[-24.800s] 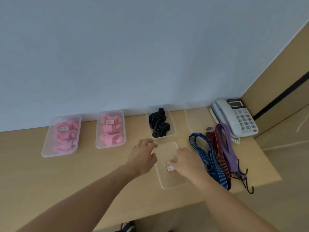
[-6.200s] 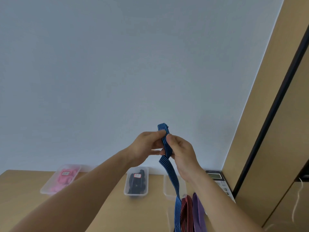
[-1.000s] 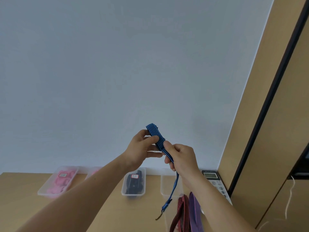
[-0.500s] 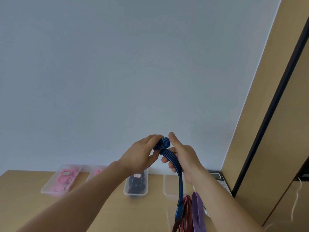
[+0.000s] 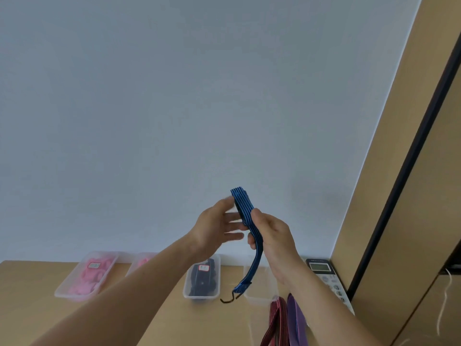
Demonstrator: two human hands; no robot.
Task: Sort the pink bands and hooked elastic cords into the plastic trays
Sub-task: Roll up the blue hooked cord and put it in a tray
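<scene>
Item: blue striped cord [image 5: 245, 213], held in mid-air at centre frame, folded over at the top, its dark hook [image 5: 228, 299] hanging low. We found the right hand [image 5: 274, 236] with its grip closed round the cord and the left hand [image 5: 214, 226] with its grip open, fingers straight beside the fold.

On the table [image 5: 30, 308], lower frame, left to right:
- first pink-band tray [image 5: 74, 297]
- second pink-band tray [image 5: 139, 258]
- dark-cord tray [image 5: 199, 295]
- empty tray [image 5: 259, 299]

At lower right lay a red cord [image 5: 274, 320], a purple cord [image 5: 295, 318] and a telephone [image 5: 321, 267].
</scene>
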